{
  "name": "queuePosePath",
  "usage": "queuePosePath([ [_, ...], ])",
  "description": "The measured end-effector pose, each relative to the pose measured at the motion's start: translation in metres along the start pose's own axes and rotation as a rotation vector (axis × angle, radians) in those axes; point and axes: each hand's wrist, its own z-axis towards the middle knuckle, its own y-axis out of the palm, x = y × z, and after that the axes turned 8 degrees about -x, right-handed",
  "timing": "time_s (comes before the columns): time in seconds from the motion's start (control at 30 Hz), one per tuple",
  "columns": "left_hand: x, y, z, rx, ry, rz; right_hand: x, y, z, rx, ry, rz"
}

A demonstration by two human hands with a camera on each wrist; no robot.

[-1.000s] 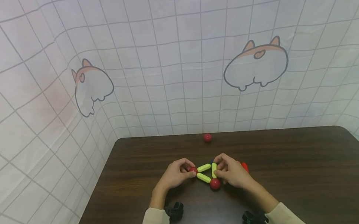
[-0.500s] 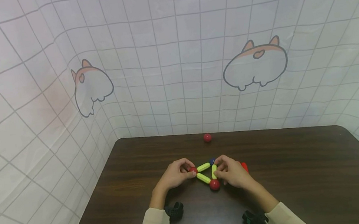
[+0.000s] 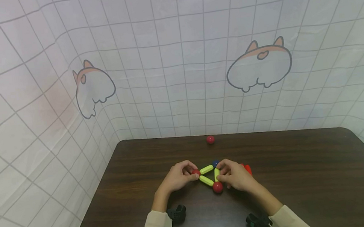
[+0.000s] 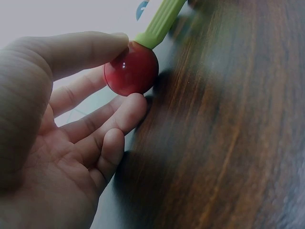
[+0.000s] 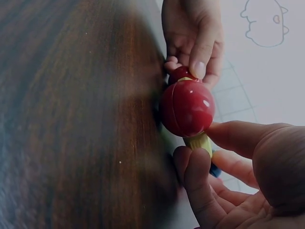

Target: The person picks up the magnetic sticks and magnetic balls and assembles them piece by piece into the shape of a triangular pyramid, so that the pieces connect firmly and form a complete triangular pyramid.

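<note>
A triangle of yellow-green rods and balls lies on the table between my hands. My left hand [image 3: 177,176] pinches the red ball [image 4: 131,69] at its left corner between thumb and fingers. From that ball run the upper rod [image 3: 206,169] and the lower rod [image 3: 206,180]. My right hand [image 3: 235,174] pinches the right-side rod [image 3: 217,174], which is partly covered by the fingers. That rod stands between a dark blue ball [image 3: 216,163] at the far corner and a larger-looking red ball [image 5: 187,108] at the near corner.
A loose red ball [image 3: 210,140] sits near the table's back edge. Red pieces [image 3: 248,169] lie just beyond my right hand, partly hidden by it. The dark wooden table [image 3: 312,173] ends at a white grid-patterned curtain [image 3: 177,72].
My right hand has shifted slightly towards me along with the right-side rod. The blue ball, mostly hidden before, now shows, and more of the red pieces is visible. My left hand stays put.
</note>
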Motion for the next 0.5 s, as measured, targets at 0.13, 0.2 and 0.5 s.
queuePosePath([
  [0.13, -0.0002, 0.0001, -0.0001, 0.001, 0.0, 0.002, 0.0004, -0.0005, 0.0002, -0.007, -0.002, 0.0],
  [0.2, -0.0001, 0.0001, -0.0002, 0.002, -0.002, 0.001, 0.0002, -0.0007, 0.0003, -0.008, -0.001, -0.001],
  [0.5, 0.0005, 0.0002, 0.0, 0.001, -0.006, -0.003, -0.0005, -0.003, -0.0007, -0.023, -0.004, -0.011],
])
